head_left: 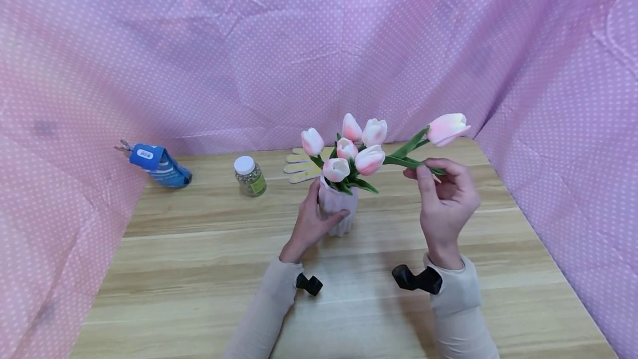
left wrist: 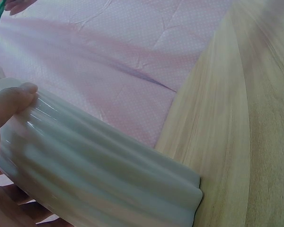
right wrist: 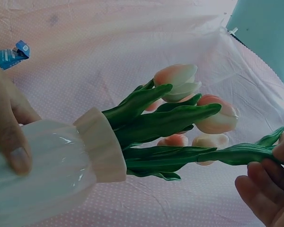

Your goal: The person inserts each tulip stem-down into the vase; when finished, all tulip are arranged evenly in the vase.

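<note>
My left hand [head_left: 309,223] grips a white fluted vase [head_left: 344,204], thumb across its front. In the left wrist view the vase's base [left wrist: 180,198] meets the wooden table. Several pink-and-white tulips [head_left: 346,148] with green leaves stand in the vase. To the right, my right hand [head_left: 448,198] pinches the green stem of another tulip [head_left: 447,129], which leans outward with its bloom up and right. In the right wrist view that stem [right wrist: 241,154] runs toward the vase mouth [right wrist: 104,146]; its lower end is hidden among the leaves.
Behind the vase lies a white-and-yellow glove [head_left: 298,166], partly covered. A white-lidded jar [head_left: 251,181] with small bits inside stands left of it. At the table's far left edge is a blue packet [head_left: 166,169]. Pink dotted cloth [head_left: 279,60] surrounds the table [head_left: 199,292].
</note>
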{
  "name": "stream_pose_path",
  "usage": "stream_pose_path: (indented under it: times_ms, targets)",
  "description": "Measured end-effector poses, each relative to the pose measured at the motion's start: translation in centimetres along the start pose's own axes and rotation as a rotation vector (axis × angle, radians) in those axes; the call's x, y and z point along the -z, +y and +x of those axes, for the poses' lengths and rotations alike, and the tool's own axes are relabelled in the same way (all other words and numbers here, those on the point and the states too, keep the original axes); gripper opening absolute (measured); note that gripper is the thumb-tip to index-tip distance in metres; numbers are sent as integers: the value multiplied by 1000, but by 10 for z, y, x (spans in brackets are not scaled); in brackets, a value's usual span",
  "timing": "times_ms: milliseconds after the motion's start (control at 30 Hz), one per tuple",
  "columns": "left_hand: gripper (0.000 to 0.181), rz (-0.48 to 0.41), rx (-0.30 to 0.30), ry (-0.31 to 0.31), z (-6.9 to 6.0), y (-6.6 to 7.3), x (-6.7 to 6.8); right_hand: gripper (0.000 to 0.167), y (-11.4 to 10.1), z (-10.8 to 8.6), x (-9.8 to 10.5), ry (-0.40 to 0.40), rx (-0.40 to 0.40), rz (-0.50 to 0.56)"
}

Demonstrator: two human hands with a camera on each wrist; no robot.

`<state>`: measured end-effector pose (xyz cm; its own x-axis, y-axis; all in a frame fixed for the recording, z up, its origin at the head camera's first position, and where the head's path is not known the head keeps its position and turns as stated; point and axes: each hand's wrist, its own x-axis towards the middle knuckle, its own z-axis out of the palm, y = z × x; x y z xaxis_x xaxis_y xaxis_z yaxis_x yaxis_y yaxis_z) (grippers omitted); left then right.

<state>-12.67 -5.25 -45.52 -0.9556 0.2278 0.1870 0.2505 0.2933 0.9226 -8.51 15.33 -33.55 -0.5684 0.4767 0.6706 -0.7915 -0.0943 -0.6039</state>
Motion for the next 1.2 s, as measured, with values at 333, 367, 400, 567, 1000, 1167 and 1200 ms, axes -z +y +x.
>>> stream_pose_path:
  times_ms: [333,367,400,567,1000,1167,1200]
  targets:
    - [90,-2,5,-2,0,0,0,15,5,-2,-2,-147,-49,-105]
    - [89,1,1,0,0,0,0,13,5,-2,-2,-154,-52,-111]
    - [89,3,-2,1,0,0,1,10,6,-3,-2,-163,-50,-132]
    - [90,-1,-5,-3,0,1,2,14,10,-7,-2,-213,-52,-147]
    - [89,-8,18,3,0,-1,0,9,28,-22,2,-345,-75,-316]
    - [88,-12,2,6,0,0,-1,15,26,-22,4,-329,-98,-307]
    - [88,-10,-3,7,0,1,-1,19,25,-22,5,-321,-108,-293]
